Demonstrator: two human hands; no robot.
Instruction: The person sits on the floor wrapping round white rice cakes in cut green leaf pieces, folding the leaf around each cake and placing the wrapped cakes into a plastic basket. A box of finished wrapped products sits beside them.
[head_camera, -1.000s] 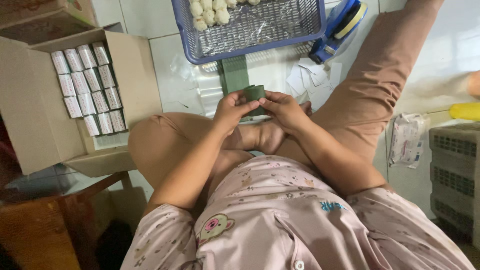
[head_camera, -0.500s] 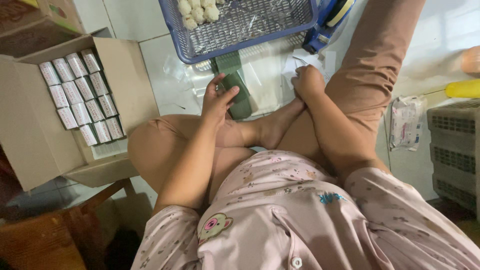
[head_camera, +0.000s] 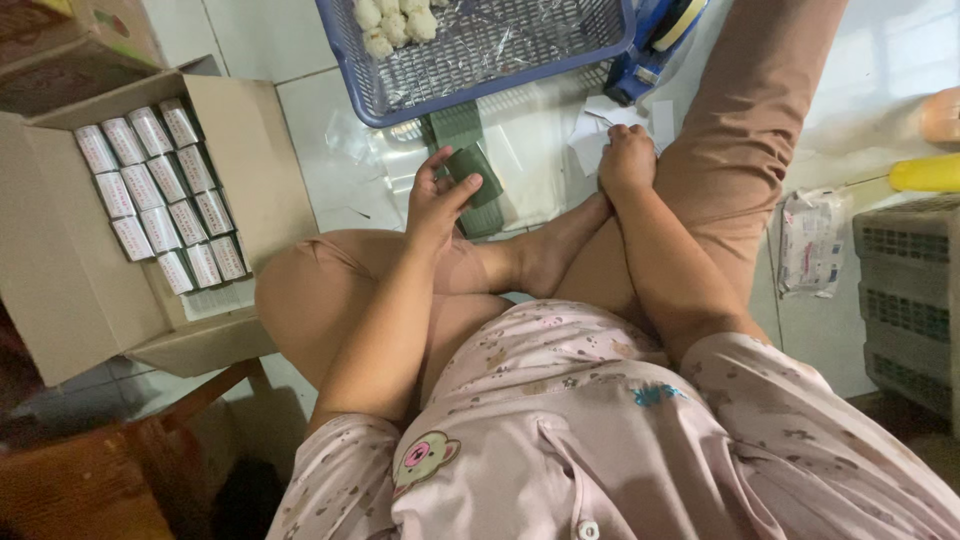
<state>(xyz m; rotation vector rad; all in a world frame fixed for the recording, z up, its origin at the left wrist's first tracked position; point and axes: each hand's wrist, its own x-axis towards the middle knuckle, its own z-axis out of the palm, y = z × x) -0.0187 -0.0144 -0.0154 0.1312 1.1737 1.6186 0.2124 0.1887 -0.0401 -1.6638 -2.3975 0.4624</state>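
The left hand (head_camera: 435, 200) grips a small green box (head_camera: 472, 170) — mid-packing, it seems — while the right hand (head_camera: 626, 158), fingers curled, touches white paper slips (head_camera: 596, 140).

Matt green card box (head_camera: 472, 170) in left hand (head_camera: 435, 200); just beyond, glossy plastic basket (head_camera: 480, 85) on smooth shiny tile (head_camera: 320, 140); leftward, rough brown cardboard carton (head_camera: 60, 260).
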